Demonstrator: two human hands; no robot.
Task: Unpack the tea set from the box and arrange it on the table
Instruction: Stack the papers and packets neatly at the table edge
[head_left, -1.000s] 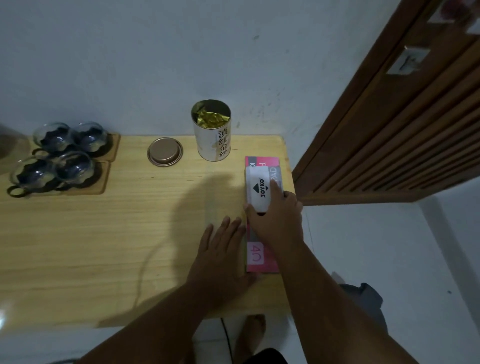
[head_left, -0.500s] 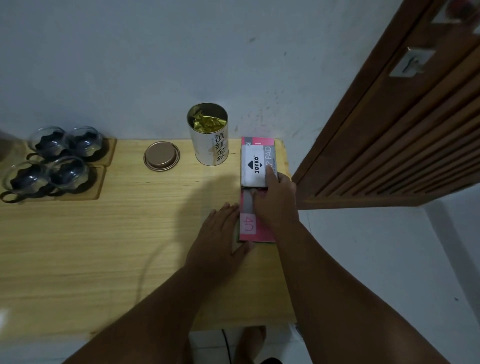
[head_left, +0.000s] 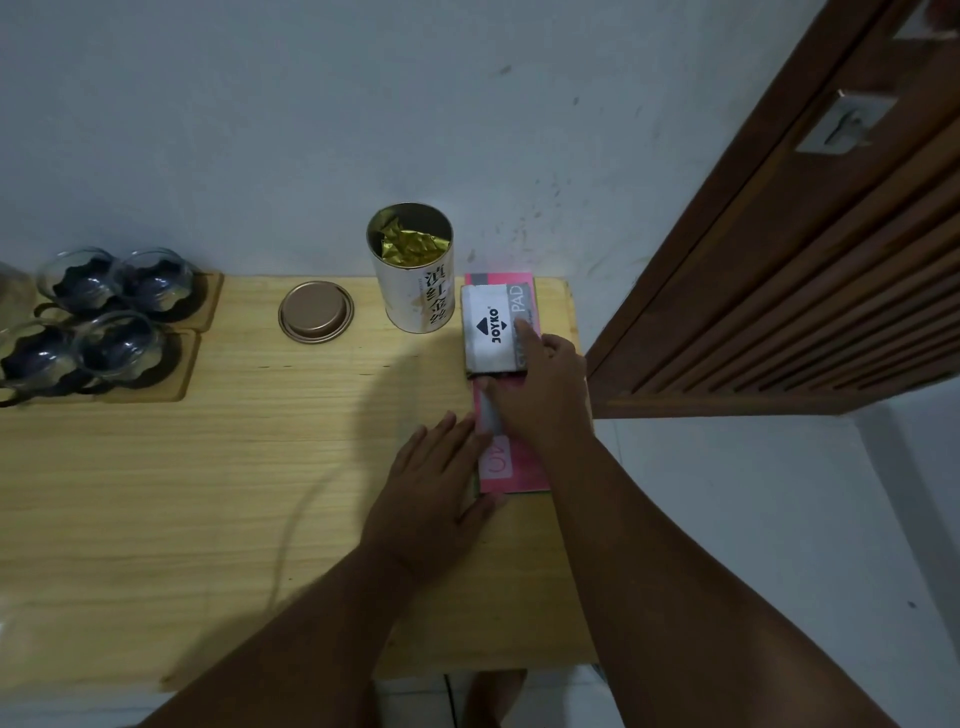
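We look down on a pale wooden table (head_left: 208, 493) pushed against a white wall (head_left: 260, 130), with a brown slatted door (head_left: 779, 286) at 2 o'clock. Four glass cups (head_left: 119, 343) sit on wooden coasters (head_left: 176, 384) at 9 o'clock. At 12 the open tin (head_left: 415, 291) stands upright, its lid (head_left: 316, 312) beside it. Our left hand (head_left: 436, 488) lies flat against a pink box (head_left: 519, 467). Our right hand (head_left: 545, 395) presses a straight finger on the white box (head_left: 491, 327) atop it.

This is probably a home: a white wall (head_left: 260, 130), a brown wooden door (head_left: 779, 286), and glass cups (head_left: 117, 345) on a wooden bench (head_left: 208, 493).
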